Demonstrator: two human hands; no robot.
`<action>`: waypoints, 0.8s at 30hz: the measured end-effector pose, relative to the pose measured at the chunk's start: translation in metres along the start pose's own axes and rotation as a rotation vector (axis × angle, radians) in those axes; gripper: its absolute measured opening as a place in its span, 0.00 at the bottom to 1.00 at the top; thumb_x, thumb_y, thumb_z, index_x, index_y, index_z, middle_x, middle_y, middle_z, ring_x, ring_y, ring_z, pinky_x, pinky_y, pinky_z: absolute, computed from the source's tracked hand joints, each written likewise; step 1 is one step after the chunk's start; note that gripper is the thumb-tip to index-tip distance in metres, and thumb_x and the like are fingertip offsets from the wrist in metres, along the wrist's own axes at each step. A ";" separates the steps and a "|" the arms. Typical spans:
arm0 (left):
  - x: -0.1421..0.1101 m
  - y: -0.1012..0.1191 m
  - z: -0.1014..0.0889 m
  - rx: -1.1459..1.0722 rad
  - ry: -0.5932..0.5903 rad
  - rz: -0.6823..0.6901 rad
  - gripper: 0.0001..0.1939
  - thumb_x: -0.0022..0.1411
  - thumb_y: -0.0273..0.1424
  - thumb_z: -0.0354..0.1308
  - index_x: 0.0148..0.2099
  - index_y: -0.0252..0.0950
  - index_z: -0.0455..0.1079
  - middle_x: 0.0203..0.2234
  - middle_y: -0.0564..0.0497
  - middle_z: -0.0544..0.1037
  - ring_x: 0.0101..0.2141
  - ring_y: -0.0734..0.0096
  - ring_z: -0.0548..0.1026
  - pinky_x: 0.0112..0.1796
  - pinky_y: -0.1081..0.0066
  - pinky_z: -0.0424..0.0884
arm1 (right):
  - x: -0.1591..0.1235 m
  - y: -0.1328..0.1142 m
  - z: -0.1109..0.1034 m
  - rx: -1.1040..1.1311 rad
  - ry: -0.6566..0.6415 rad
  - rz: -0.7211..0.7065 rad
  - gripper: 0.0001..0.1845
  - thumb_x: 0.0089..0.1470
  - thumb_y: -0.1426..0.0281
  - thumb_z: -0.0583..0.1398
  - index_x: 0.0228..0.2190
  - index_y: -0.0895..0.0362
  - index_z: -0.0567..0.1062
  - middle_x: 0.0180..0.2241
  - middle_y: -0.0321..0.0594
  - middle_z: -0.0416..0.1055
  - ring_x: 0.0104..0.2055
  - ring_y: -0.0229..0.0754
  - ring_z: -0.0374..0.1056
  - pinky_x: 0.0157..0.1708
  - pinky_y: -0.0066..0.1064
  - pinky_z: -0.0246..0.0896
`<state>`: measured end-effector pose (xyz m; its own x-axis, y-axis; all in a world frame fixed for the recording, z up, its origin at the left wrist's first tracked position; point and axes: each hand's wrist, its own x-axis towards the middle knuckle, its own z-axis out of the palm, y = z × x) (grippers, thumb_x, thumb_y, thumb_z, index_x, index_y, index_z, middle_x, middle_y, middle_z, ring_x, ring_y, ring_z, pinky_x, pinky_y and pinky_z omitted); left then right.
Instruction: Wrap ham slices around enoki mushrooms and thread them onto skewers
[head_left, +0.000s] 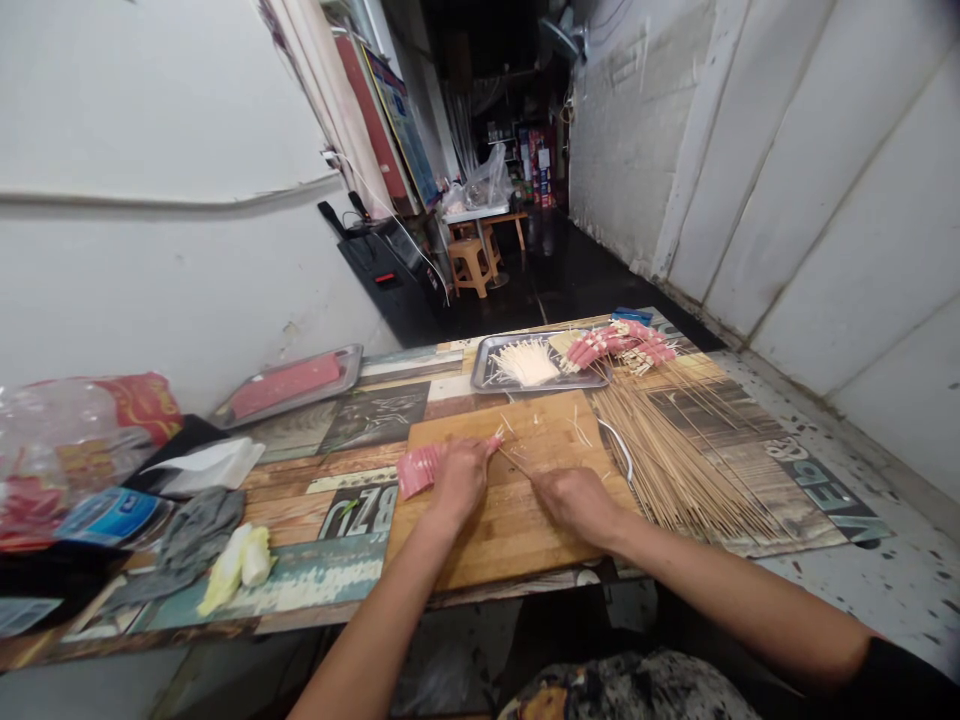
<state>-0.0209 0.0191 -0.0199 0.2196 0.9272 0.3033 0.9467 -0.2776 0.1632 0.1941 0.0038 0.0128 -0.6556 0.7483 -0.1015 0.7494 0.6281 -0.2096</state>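
My left hand [463,475] is closed around a small pink meat roll [495,442], pale enoki ends poking out of it, above the wooden cutting board [517,540]. Pinched in my right hand [577,503] is a thin bamboo skewer [515,461]; its tip points at the roll, and whether it has pierced the meat I cannot tell. Left of my left hand lies a row of overlapping meat slices [417,470]. Loose enoki strands [580,428] are scattered on the board.
Behind the board, a metal tray [480,372] holds enoki [529,362]. Finished meat skewers [607,345] and many bare skewers [675,460] lie to the right. A meat tray [349,370], grey cloth [199,530], cabbage pieces [240,565] and plastic bags [82,440] are left.
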 end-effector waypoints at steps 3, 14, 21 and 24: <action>0.000 0.001 -0.002 -0.013 0.000 0.006 0.21 0.72 0.35 0.44 0.37 0.34 0.77 0.29 0.44 0.80 0.31 0.64 0.74 0.36 0.67 0.63 | 0.006 0.002 0.001 -0.003 0.004 -0.020 0.14 0.60 0.76 0.50 0.39 0.61 0.75 0.36 0.46 0.78 0.36 0.45 0.74 0.30 0.29 0.57; -0.001 0.000 0.000 -0.005 0.019 0.022 0.23 0.73 0.35 0.43 0.35 0.34 0.76 0.29 0.44 0.79 0.30 0.65 0.72 0.35 0.66 0.63 | 0.057 -0.004 0.004 0.014 0.069 -0.085 0.16 0.55 0.77 0.52 0.40 0.62 0.78 0.37 0.50 0.79 0.37 0.48 0.75 0.36 0.31 0.63; -0.005 -0.001 0.001 -0.095 0.047 0.045 0.14 0.70 0.30 0.47 0.42 0.35 0.76 0.34 0.46 0.81 0.34 0.63 0.75 0.40 0.64 0.68 | 0.060 -0.009 -0.002 0.044 0.083 -0.022 0.16 0.57 0.76 0.52 0.40 0.62 0.78 0.38 0.51 0.79 0.40 0.49 0.75 0.37 0.32 0.64; -0.004 0.007 0.005 -0.116 0.114 0.023 0.12 0.67 0.28 0.51 0.45 0.36 0.75 0.36 0.46 0.81 0.37 0.63 0.76 0.41 0.65 0.70 | 0.054 0.000 -0.002 0.036 0.111 -0.038 0.16 0.59 0.73 0.51 0.40 0.61 0.78 0.37 0.50 0.79 0.38 0.49 0.75 0.35 0.32 0.63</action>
<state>-0.0138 0.0146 -0.0247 0.2064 0.8875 0.4121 0.9067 -0.3317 0.2603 0.1585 0.0449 0.0088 -0.6672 0.7447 0.0154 0.7193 0.6495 -0.2463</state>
